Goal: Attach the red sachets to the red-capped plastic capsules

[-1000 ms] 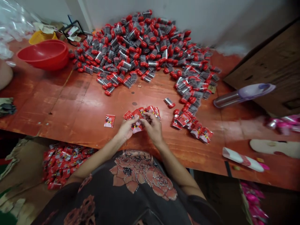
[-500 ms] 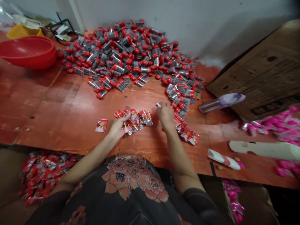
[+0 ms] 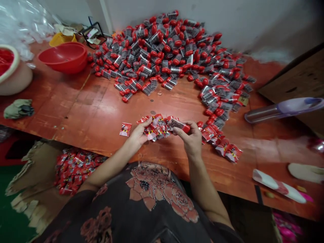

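Note:
My left hand (image 3: 138, 135) pinches a fanned bunch of small red packets (image 3: 157, 125) just above the red-brown table (image 3: 76, 108). My right hand (image 3: 191, 138) grips a clear tube with a red cap (image 3: 180, 125), held sideways against the right end of that bunch. A single red packet (image 3: 126, 129) lies flat to the left of my left hand. More red packets (image 3: 222, 145) are strewn to the right of my right hand. A big heap of red-capped tubes (image 3: 172, 50) fills the far middle of the table.
A red bowl (image 3: 64, 57) and a yellow basket (image 3: 59, 39) stand at the far left, a beige bowl (image 3: 15, 76) and a crumpled cloth (image 3: 19, 108) nearer. A lilac-capped bottle (image 3: 283, 108) lies at right. A box of red packets (image 3: 76, 167) sits below the table's edge.
My right hand reached out to the right-hand pile, took a red-capped tube, and brought it back beside the packets in my left hand. The view shifted too.

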Action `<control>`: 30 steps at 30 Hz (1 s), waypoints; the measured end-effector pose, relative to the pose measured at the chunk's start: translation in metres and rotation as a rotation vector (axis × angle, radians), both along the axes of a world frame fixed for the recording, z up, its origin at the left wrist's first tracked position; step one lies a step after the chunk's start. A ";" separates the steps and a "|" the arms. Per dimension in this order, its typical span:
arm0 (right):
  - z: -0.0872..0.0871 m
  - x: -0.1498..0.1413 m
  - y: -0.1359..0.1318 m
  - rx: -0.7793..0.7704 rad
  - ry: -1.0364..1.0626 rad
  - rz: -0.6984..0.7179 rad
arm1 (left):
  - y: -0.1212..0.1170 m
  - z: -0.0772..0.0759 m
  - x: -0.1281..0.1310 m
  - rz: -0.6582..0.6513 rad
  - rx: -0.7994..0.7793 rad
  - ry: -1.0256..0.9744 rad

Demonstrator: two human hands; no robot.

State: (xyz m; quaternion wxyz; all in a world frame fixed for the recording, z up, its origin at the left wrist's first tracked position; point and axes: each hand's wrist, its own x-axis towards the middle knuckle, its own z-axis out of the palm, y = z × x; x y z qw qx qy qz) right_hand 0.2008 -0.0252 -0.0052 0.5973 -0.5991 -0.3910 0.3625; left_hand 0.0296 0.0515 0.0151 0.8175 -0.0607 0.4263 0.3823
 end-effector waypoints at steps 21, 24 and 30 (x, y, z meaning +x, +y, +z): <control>0.011 -0.045 -0.025 -0.103 -0.111 0.268 | -0.015 -0.003 -0.002 -0.046 0.148 0.035; 0.010 -0.048 -0.025 -0.087 -0.177 0.241 | -0.017 -0.001 -0.001 -0.035 0.171 0.052; 0.014 -0.050 -0.025 -0.066 -0.256 0.267 | -0.023 0.004 -0.002 0.021 0.245 0.189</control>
